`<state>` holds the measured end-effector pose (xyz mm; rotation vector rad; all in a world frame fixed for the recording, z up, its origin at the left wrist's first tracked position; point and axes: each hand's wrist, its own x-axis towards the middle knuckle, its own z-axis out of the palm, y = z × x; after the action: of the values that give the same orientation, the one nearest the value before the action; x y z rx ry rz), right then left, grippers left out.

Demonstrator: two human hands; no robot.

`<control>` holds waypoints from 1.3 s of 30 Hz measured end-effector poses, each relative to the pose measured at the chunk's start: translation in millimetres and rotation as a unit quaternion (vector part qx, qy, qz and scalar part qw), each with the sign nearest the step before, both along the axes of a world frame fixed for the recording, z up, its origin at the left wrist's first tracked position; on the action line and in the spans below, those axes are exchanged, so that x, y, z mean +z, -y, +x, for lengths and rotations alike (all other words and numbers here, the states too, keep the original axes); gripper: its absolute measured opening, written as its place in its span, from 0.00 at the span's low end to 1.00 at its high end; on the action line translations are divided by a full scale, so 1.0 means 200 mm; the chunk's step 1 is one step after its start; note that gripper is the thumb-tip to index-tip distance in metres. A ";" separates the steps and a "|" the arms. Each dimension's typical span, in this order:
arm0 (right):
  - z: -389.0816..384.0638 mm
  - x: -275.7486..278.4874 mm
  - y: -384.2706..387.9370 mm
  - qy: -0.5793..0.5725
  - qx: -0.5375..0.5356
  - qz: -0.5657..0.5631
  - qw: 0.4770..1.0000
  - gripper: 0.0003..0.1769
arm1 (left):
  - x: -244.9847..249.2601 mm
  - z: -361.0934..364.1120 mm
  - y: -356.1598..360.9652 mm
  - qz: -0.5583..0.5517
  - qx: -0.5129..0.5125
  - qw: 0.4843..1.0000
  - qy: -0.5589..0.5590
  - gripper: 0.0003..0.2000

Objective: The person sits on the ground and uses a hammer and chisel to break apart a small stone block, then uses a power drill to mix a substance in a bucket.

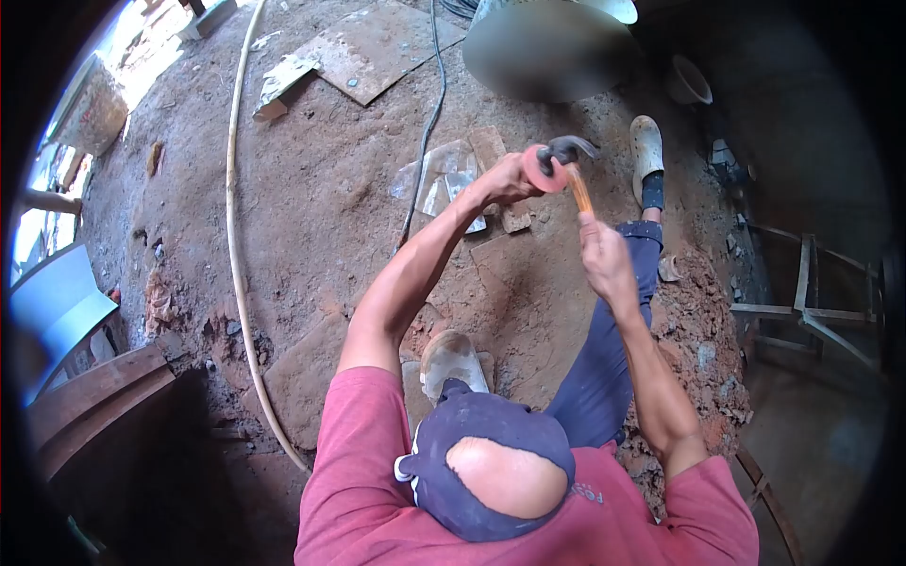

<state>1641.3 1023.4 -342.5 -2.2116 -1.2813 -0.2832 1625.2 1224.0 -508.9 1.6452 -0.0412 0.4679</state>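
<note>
My left hand [514, 179] is closed around a chisel with a round pink guard [545, 170], the arm stretched forward. Most of the chisel's shaft is hidden below the guard and hand. In my right hand [606, 257] is the wooden handle of a claw hammer [582, 193]. Its dark metal head overlaps the pink guard in this view, right at the chisel's top. Below both tools lies brown earth floor, with flat tile pieces [444, 179] and a brick-like slab [514, 219] beside my left hand.
A dark cable [436, 104] and a pale pole or hose [232, 170] run along the ground at left. A flat board [377, 52] lies ahead, near a large round container [547, 52]. Broken soil [703, 349] is heaped beside my right leg; a metal frame [807, 307] stands farther right.
</note>
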 end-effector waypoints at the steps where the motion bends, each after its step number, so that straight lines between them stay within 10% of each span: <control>1: -0.01 -0.07 0.04 -0.182 -0.082 -0.183 0.963 0.32 | 0.00 -0.02 0.05 0.001 -0.005 1.000 -0.003 0.19; 5: -0.01 0.49 -0.06 -0.338 -0.058 0.009 0.940 0.29 | 0.03 -0.03 0.02 -0.014 0.024 1.000 0.003 0.13; 7: -0.06 0.87 -0.19 -0.318 -0.042 0.290 0.901 0.31 | 0.00 0.00 0.01 0.005 0.039 0.999 0.022 0.12; 11: 0.05 0.90 -0.07 -0.173 0.265 0.504 0.804 0.30 | 0.00 0.00 -0.02 0.037 0.017 0.999 -0.019 0.19; 12: -0.05 0.62 -0.10 -0.235 0.244 0.494 0.801 0.28 | 0.02 -0.01 -0.03 0.024 0.011 0.999 -0.026 0.19; 13: -0.03 0.20 -0.05 -0.149 0.023 0.366 0.918 0.31 | 0.03 -0.01 -0.03 0.010 0.004 0.999 -0.034 0.19; 14: 0.06 -0.04 0.11 -0.129 -0.032 -0.111 0.985 0.29 | 0.04 -0.02 -0.02 0.009 0.004 0.999 -0.035 0.19; 15: 0.04 -0.13 0.08 -0.190 -0.084 -0.148 0.967 0.30 | 0.05 -0.04 0.00 -0.028 -0.015 0.997 -0.065 0.18; 19: 0.06 0.39 0.02 -0.328 -0.087 -0.001 0.941 0.30 | -0.02 0.02 -0.01 -0.020 0.019 0.999 -0.042 0.18; 23: 0.13 1.08 -0.12 -0.270 0.116 0.415 0.861 0.32 | 0.03 0.00 -0.02 -0.025 0.034 0.999 0.025 0.12; 26: 0.12 0.74 -0.08 -0.115 0.198 0.520 0.823 0.35 | 0.04 -0.01 -0.03 0.003 0.007 0.999 -0.042 0.18; 27: 0.01 0.33 -0.13 -0.176 -0.057 0.505 0.843 0.34 | 0.04 0.00 -0.06 0.006 0.011 0.999 -0.041 0.18; 29: 0.09 -0.09 0.08 -0.118 -0.009 -0.034 0.992 0.29 | 0.01 0.02 -0.04 -0.012 -0.031 0.999 -0.040 0.19; 31: 0.10 0.03 0.07 -0.428 -0.164 -0.061 0.886 0.31 | 0.01 0.01 -0.01 -0.036 0.042 0.998 0.029 0.19; 37: 0.40 1.21 0.02 -0.294 0.182 0.394 0.852 0.32 | 0.04 0.01 -0.04 0.000 0.003 0.999 -0.041 0.18; 39: 0.20 0.99 -0.11 -0.197 0.185 0.475 0.837 0.33 | 0.03 0.01 -0.04 -0.002 -0.001 0.999 -0.043 0.18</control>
<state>1681.0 1044.7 -144.2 -1.0742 -0.9800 -0.2212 1626.9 1231.3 -503.5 1.6590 0.0229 0.3956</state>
